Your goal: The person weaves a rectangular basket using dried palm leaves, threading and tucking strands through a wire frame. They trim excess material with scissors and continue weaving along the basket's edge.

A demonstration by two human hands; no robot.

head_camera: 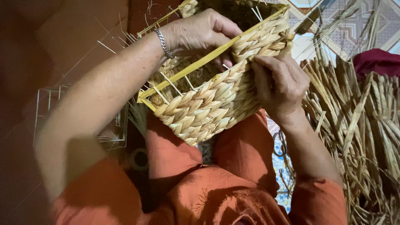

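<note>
A rectangular basket [208, 106] of braided straw on a yellow wire frame rests on my lap, tilted with its open top toward the upper left. My left hand [200, 31], a silver bracelet at its wrist, reaches over the yellow rim with fingers curled inside the basket. My right hand [279, 83] presses on the basket's outer wall near the upper right corner, fingertips pinching a straw strand at the top row of braid. Thin white wire ends stick up along the rim.
A heap of dried straw bundles [358, 125] lies on the right, with a dark red cloth [377, 60] behind it. An empty wire frame [79, 116] stands on the floor at the left. Scissors [281, 143] lie by my right knee. Patterned floor tiles show at the top right.
</note>
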